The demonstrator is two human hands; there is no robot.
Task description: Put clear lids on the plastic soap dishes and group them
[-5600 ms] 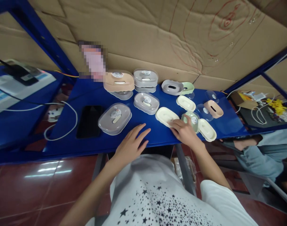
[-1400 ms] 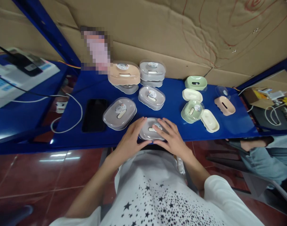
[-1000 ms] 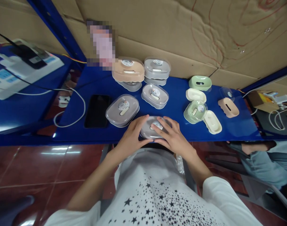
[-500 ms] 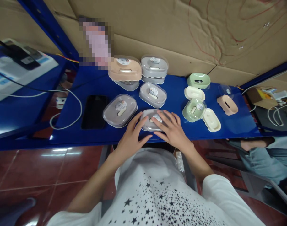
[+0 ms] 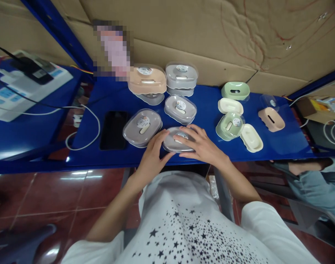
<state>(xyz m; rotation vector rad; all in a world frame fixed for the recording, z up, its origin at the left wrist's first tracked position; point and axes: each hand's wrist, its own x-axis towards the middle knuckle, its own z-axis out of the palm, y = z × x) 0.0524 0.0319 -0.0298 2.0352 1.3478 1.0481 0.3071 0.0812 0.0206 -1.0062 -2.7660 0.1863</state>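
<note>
A grey soap box (image 5: 171,142) with a clear lid and a round label sits at the table's front edge, between my two hands. My left hand (image 5: 151,156) grips its left end, fingers along the side and thumb at the near edge. Over the lid's right part lie the fingers of my right hand (image 5: 207,147), its thumb at the near edge; they partly cover the label. Close by on the left is another lidded grey soap box (image 5: 134,129). Just behind stands a further grey one (image 5: 185,116).
At the back are stacked peach (image 5: 145,86) and grey soap boxes (image 5: 181,83). On the right lie green boxes (image 5: 235,91), cream trays (image 5: 255,141) and a peach tray (image 5: 276,123). A black phone (image 5: 114,130) and white cable (image 5: 98,128) lie left. Another person's leg (image 5: 307,187) shows at right.
The right hand's fingers have drawn together a little and its thumb lies closer along the box's near edge. The left hand stays at the left end. The whole view has shifted slightly.
</note>
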